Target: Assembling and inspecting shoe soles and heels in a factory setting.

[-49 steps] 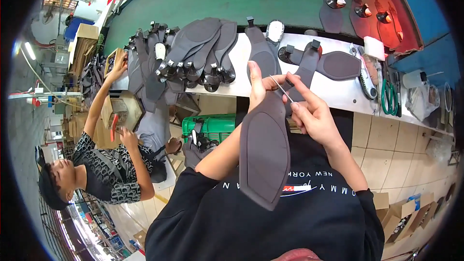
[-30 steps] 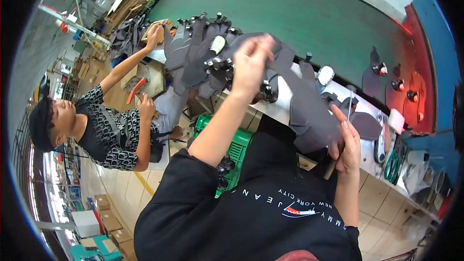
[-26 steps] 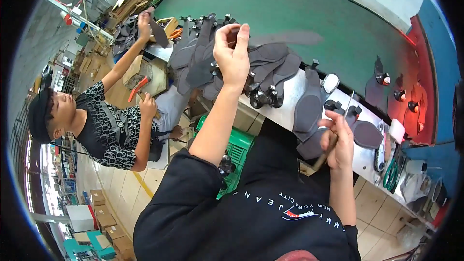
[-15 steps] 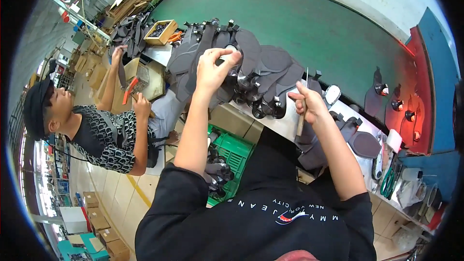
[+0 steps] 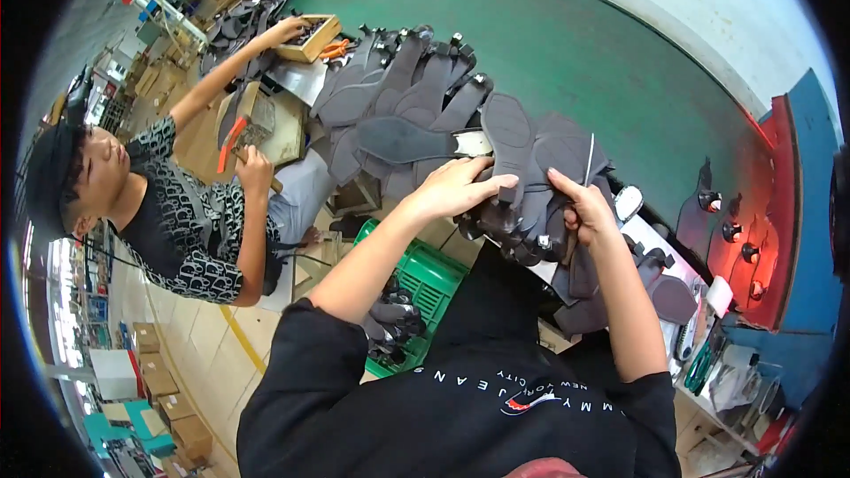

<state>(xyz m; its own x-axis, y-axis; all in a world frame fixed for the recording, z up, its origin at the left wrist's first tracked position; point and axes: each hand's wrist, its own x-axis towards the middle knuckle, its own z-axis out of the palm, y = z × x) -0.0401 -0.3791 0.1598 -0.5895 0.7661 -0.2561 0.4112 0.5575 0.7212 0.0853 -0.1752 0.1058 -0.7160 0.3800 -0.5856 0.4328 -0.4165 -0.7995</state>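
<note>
My left hand is at the heel end of a dark shoe sole with a cream heel patch. Its fingers press by that patch and seem to grip the heel, while the thumb stretches toward a second, upright-lying sole. Both lie over a long heap of grey soles with black heels. To the right, my right hand is closed around a hand tool with a thin metal blade pointing away from me. My fingers hide the handle now.
At left, a person in a black cap holds an orange-headed hammer and reaches into a wooden box. Beyond the heap runs a green belt. Several soles stand by a red-lit panel at right. A green crate sits below.
The view has shifted. My left hand has come nearer the heel end, uncovering the dark sole. My right hand keeps the tool, closer to the heap. The co-worker's arm reached the wooden box.
</note>
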